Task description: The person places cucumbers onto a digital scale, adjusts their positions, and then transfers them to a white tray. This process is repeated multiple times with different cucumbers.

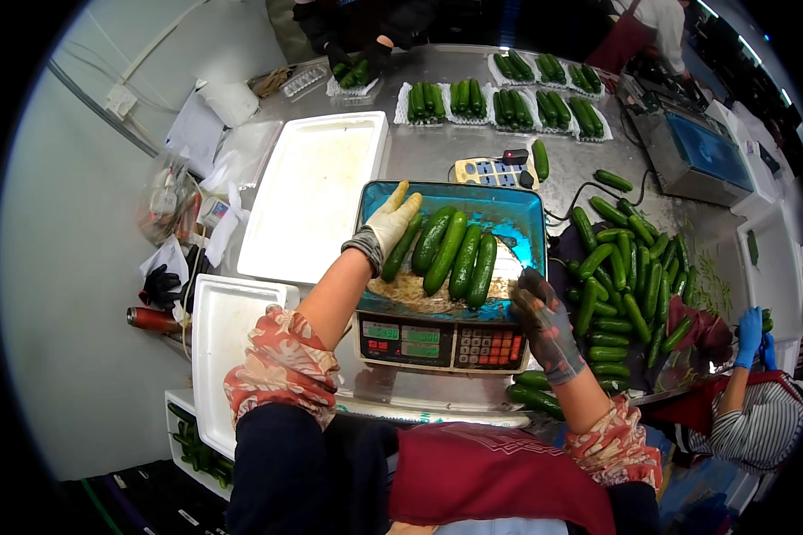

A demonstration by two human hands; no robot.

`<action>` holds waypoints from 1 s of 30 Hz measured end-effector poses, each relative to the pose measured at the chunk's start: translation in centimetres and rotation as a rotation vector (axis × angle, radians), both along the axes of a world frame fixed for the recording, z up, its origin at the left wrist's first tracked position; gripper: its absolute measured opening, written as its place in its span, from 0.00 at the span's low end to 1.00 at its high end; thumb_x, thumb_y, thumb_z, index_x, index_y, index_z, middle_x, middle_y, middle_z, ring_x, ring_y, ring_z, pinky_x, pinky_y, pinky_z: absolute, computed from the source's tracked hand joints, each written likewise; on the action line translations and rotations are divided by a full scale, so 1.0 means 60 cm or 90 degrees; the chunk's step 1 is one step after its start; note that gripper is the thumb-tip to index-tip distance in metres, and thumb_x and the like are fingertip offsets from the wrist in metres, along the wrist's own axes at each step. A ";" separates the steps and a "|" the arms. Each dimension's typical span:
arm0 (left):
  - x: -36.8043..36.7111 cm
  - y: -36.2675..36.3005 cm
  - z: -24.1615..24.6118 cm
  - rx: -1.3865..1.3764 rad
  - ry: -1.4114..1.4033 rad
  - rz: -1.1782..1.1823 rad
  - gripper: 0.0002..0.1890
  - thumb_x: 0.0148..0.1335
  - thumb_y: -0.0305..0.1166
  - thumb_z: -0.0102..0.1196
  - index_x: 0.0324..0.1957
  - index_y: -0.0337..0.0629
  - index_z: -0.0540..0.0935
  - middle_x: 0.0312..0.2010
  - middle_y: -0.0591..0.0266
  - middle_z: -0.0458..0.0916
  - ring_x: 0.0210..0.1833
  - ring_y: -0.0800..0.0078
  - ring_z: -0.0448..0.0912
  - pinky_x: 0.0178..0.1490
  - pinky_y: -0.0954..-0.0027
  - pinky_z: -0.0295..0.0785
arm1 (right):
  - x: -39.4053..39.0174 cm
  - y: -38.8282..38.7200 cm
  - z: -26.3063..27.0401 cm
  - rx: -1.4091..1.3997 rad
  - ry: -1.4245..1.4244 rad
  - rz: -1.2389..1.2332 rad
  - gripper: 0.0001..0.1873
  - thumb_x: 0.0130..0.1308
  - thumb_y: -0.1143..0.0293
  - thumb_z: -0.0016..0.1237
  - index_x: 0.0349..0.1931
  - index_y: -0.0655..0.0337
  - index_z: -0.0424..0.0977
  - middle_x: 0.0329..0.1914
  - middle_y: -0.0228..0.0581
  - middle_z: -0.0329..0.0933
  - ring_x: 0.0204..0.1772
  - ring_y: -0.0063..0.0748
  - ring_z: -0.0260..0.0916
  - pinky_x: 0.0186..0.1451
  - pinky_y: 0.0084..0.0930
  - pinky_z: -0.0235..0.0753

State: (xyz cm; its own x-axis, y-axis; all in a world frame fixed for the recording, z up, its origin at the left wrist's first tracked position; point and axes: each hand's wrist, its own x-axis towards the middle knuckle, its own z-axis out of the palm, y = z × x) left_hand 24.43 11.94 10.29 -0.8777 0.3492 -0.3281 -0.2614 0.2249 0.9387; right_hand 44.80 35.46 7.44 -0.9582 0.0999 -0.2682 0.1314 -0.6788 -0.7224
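Several cucumbers (pixel 445 253) lie side by side in the blue tray (pixel 401 192) of a digital scale (pixel 441 344). My left hand (pixel 391 224), in a pale yellow work glove, is at the leftmost cucumber, its fingers pointing away from me; whether it grips that cucumber is unclear. My right hand (pixel 545 321), in a dark, worn glove, is at the tray's right edge, apart from the cucumbers in it. Just right of that hand, a big pile of cucumbers (pixel 632 267) covers a dark cloth. Two more cucumbers (pixel 535 398) lie below my right wrist.
White foam boxes (pixel 314 194) (pixel 231 361) stand at the left. Packed cucumber trays (pixel 468 100) line the far side, near a power strip (pixel 492 172). A co-worker's black-gloved hands (pixel 358 60) touch cucumbers; another's blue-gloved hand (pixel 749 334) holds one at right. A metal machine (pixel 692 150) stands back right.
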 end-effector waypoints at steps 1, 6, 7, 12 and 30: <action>0.004 0.004 0.015 -0.007 0.000 -0.008 0.37 0.61 0.49 0.47 0.67 0.46 0.50 0.64 0.51 0.57 0.67 0.63 0.55 0.66 0.69 0.50 | 0.008 -0.010 0.039 0.057 -0.065 -0.032 0.30 0.61 0.66 0.48 0.62 0.61 0.53 0.59 0.42 0.60 0.60 0.35 0.62 0.59 0.30 0.66; 0.011 -0.017 0.034 0.033 -0.025 0.007 0.35 0.61 0.52 0.47 0.66 0.52 0.54 0.63 0.57 0.59 0.64 0.65 0.57 0.63 0.64 0.51 | 0.038 0.008 0.006 0.093 -0.010 -0.049 0.39 0.55 0.56 0.55 0.62 0.65 0.52 0.60 0.42 0.58 0.61 0.43 0.60 0.61 0.37 0.63; 0.007 -0.027 0.031 0.014 0.006 -0.003 0.34 0.60 0.54 0.47 0.66 0.56 0.56 0.62 0.59 0.59 0.63 0.65 0.58 0.61 0.61 0.52 | 0.044 0.006 0.024 0.107 0.003 -0.046 0.40 0.55 0.56 0.55 0.62 0.65 0.52 0.60 0.42 0.58 0.62 0.43 0.60 0.62 0.37 0.63; 0.010 -0.054 0.051 -0.017 0.039 -0.039 0.31 0.61 0.53 0.46 0.64 0.55 0.60 0.60 0.59 0.63 0.62 0.67 0.59 0.60 0.62 0.53 | 0.064 -0.004 0.034 0.111 0.010 -0.051 0.35 0.59 0.60 0.51 0.62 0.66 0.52 0.58 0.45 0.59 0.61 0.40 0.60 0.61 0.35 0.63; 0.093 -0.036 0.076 -0.603 0.396 -0.322 0.50 0.44 0.44 0.63 0.66 0.49 0.48 0.39 0.43 0.72 0.45 0.49 0.72 0.49 0.60 0.68 | 0.144 -0.015 0.063 0.209 -0.115 -0.062 0.23 0.62 0.66 0.46 0.54 0.67 0.61 0.47 0.44 0.70 0.45 0.35 0.72 0.46 0.30 0.75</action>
State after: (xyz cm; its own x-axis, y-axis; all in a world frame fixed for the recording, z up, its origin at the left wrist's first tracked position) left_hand 30.01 9.81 14.87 -0.8099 0.5468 -0.2122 0.4839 0.8274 0.2851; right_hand 53.41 34.59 11.21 -0.8801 0.2961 -0.3712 0.2235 -0.4314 -0.8740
